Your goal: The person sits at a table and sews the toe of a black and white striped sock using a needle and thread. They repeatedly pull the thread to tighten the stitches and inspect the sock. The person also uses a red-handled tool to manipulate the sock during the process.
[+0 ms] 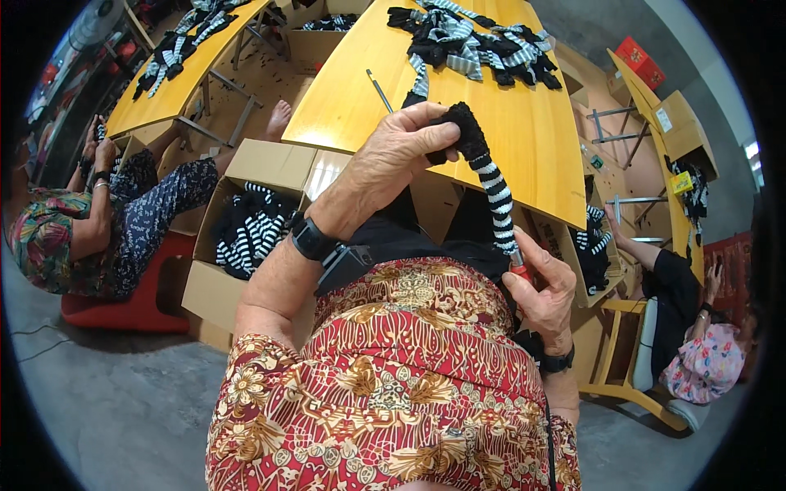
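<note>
Left hand: the left hand (393,155), just above the middle of the frame, has thumb and fingers pinched on the black end of a striped sock (490,184); a black wristwatch (313,240) sits on its wrist.
Right hand: the right hand (542,288), right of centre and lower, is closed around a red-handled tool (519,268) at the sock's lower end; how far the tool runs inside the sock cannot be told.
Sock: black-and-white striped with a black tip, stretched into a narrow tube that slants from the left hand down to the right hand, held in the air in front of the worktop edge.
Worktop: a yellow wooden worktop (524,139) fills the upper middle of the frame; a heap of black and striped socks (475,41) lies at its far end, and a thin rod (379,90) lies on it near the left edge.
Boxes: an open cardboard box (246,225) left of centre holds more striped socks.
Lap: red patterned cloth (393,376) covers the lower middle of the frame.
People: one seated person (98,213) at the left edge, another (696,327) at the right edge on a yellow chair, each by their own worktop.
</note>
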A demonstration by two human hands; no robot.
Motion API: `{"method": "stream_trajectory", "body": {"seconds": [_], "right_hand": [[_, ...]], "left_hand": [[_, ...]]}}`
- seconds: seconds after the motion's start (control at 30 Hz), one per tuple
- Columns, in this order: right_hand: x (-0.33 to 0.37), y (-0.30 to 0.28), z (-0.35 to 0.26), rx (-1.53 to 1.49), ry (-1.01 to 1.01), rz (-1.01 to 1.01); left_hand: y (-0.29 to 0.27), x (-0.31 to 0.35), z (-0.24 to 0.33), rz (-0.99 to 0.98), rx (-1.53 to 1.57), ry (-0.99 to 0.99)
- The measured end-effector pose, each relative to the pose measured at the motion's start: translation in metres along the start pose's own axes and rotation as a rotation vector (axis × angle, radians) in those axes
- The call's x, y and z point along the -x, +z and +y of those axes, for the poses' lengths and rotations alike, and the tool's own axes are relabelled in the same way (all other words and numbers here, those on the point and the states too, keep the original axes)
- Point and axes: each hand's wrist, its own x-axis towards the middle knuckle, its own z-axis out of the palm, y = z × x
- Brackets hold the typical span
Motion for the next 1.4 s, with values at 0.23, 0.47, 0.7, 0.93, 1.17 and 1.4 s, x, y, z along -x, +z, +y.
{"method": "stream_trajectory", "body": {"seconds": [0.23, 0.47, 0.7, 0.93, 1.17, 1.4], "right_hand": [[0.002, 0.009, 0.004, 0.408, -0.274, 0.072], [0.001, 0.008, 0.009, 0.366, -0.315, 0.032], [0.001, 0.006, 0.009, 0.095, -0.119, -0.044], [0.001, 0.008, 0.003, 0.110, -0.098, -0.071], [0.001, 0.009, 0.007, 0.062, -0.033, 0.057], [0.010, 0.005, 0.015, -0.017, 0.103, 0.146]], "left_hand": [[0.000, 0.001, 0.011, 0.076, -0.253, 0.096], [-0.004, 0.003, 0.022, -0.022, -0.524, -0.025], [0.000, 0.006, 0.012, -0.090, -0.438, -0.010], [-0.004, 0.004, -0.001, -0.065, -0.326, -0.095], [0.009, 0.005, 0.009, -0.005, -0.287, -0.011], [-0.005, 0.009, -0.010, 0.028, -0.286, -0.040]]}}
